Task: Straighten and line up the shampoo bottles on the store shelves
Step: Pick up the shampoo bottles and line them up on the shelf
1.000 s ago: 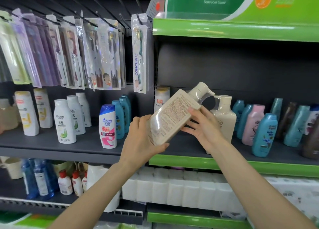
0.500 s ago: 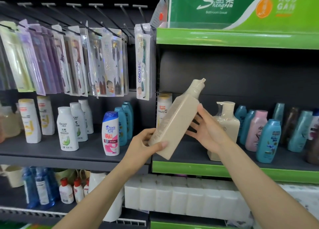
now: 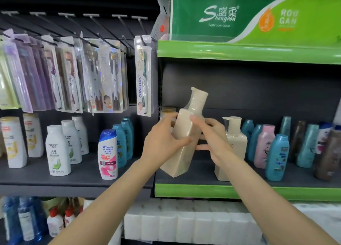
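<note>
Both hands hold the beige pump bottle (image 3: 184, 139) tilted above the green-edged shelf (image 3: 203, 191), left grip (image 3: 162, 143) wrapped round it, right grip (image 3: 212, 139) apparently pinching. Next: stand it beside its twin (image 3: 234, 148), near the front edge.

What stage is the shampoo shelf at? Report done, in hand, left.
Done: the white bottles and teal bottles stand upright in rows. In hand: left hand and right hand hold the beige pump bottle, tilted. Left: stand it beside its twin.
</note>
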`<state>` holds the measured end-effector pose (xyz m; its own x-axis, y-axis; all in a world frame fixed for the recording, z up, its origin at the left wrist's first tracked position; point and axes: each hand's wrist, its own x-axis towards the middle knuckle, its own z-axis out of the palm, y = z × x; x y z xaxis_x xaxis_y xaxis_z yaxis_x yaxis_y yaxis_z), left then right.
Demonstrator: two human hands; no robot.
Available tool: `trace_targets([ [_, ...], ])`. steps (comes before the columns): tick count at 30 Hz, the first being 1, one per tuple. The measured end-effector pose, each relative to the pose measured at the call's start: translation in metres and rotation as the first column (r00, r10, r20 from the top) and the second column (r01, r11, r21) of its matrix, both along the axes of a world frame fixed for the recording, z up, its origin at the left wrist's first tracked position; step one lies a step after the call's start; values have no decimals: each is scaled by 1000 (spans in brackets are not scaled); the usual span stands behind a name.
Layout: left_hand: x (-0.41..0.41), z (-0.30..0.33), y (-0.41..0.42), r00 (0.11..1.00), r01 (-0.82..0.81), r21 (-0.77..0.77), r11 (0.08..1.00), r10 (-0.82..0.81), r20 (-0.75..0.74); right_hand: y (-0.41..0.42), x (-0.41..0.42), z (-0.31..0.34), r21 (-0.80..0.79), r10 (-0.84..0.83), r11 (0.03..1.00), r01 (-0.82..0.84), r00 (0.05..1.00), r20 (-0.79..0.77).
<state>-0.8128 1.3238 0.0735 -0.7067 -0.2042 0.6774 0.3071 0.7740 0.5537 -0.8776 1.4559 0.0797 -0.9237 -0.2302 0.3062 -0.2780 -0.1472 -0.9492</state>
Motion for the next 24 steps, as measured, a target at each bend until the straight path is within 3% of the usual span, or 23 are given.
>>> trace_targets([
  [3,-15,7,8,998,-58,-6,998,58,-2,8,-9,14,107,20,994,-14,999,-47],
  [7,-37,13,12,1000,-11,63,998,11,-2,22,-30,47,352,41,934,57,963,-265],
  [20,-157,38,32,997,44,-4,999,-44,64,62,-170,101,374,122,927,-42,974,-191],
  [24,-199,26,33,989,82,52,995,-88,117,69,-210,95,323,141,943,-83,977,-160],
])
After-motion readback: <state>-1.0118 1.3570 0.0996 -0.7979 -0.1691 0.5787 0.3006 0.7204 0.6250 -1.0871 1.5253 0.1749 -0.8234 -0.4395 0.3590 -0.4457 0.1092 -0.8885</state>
